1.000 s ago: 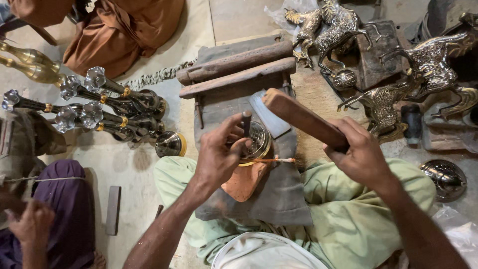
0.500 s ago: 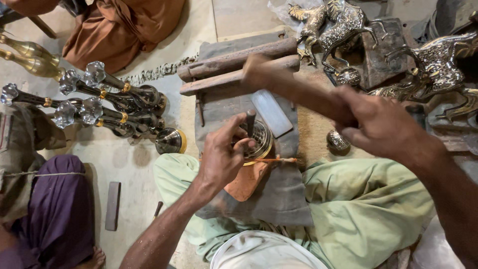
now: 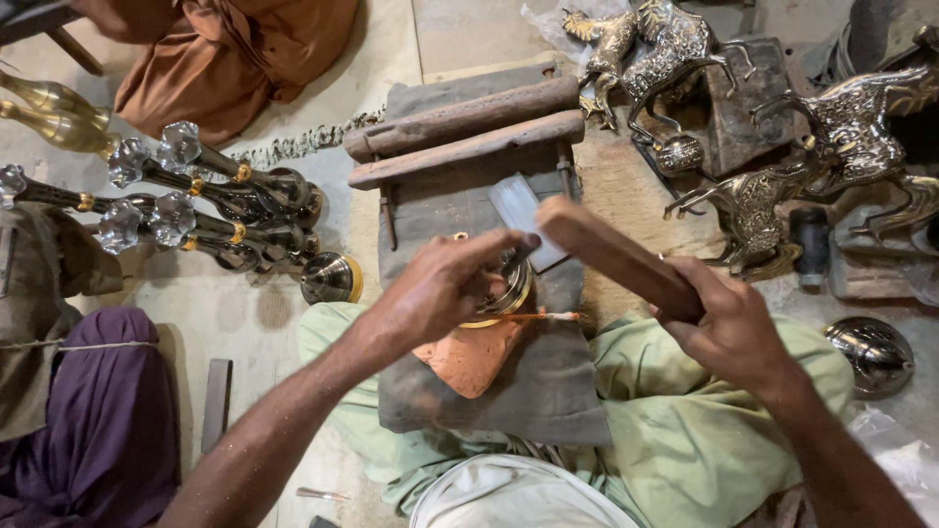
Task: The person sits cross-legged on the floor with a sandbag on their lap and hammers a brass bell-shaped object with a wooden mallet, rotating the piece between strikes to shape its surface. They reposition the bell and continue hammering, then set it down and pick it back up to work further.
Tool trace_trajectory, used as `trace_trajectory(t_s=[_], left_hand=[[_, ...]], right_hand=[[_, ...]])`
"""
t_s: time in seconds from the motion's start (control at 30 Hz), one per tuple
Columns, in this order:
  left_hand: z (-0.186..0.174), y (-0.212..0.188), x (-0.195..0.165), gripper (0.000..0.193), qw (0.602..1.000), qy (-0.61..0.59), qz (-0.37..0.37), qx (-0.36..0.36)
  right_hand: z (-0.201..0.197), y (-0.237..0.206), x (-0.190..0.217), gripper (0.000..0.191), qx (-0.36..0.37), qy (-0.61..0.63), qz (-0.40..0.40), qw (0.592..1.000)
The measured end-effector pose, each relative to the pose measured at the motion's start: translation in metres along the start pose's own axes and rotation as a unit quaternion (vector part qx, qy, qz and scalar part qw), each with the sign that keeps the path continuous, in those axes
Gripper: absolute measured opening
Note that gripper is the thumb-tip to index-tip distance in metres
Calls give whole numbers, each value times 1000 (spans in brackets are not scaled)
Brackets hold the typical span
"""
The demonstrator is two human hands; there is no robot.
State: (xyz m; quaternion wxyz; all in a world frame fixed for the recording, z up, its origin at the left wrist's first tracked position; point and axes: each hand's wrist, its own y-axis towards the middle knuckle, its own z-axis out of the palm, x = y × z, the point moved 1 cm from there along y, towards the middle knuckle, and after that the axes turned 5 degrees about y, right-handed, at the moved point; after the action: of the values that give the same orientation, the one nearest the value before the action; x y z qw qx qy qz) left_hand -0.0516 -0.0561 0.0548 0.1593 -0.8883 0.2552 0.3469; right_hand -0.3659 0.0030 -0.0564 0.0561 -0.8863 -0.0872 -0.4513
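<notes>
My left hand (image 3: 445, 288) presses on a round brass piece (image 3: 509, 291) that rests on a copper-coloured pad (image 3: 468, 358) over a grey cloth (image 3: 548, 391) on my lap. A thin tool seems pinched in its fingers, upright on the brass. My right hand (image 3: 729, 328) grips a thick wooden stick (image 3: 611, 252), its far end just above the brass piece and close to my left fingertips. A thin orange-tipped rod (image 3: 543, 316) lies beside the brass piece.
Two wooden bars (image 3: 465, 132) lie across the grey mat ahead. Glass-topped metal stems (image 3: 196, 205) lie at left, with a brass dome (image 3: 331, 278). Metal horse figures (image 3: 841, 147) stand at right, with a shiny dome (image 3: 873, 354). A person in purple cloth (image 3: 88, 411) sits at left.
My right hand raised the wooden stick up and back, then brought it down toward the brass piece again. The left hand stayed on the brass piece.
</notes>
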Motion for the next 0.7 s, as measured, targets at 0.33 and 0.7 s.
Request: trace_trajectory(t_s=[0.33,0.7], left_hand=[[-2,5,8,54,994,78,74,20],[2,-11,17,49,999,15,-10,-42]], right_hand=[[15,2,-9,40,-148,166,14,975],[-15,42,21,51,-57,-90,-110,988]])
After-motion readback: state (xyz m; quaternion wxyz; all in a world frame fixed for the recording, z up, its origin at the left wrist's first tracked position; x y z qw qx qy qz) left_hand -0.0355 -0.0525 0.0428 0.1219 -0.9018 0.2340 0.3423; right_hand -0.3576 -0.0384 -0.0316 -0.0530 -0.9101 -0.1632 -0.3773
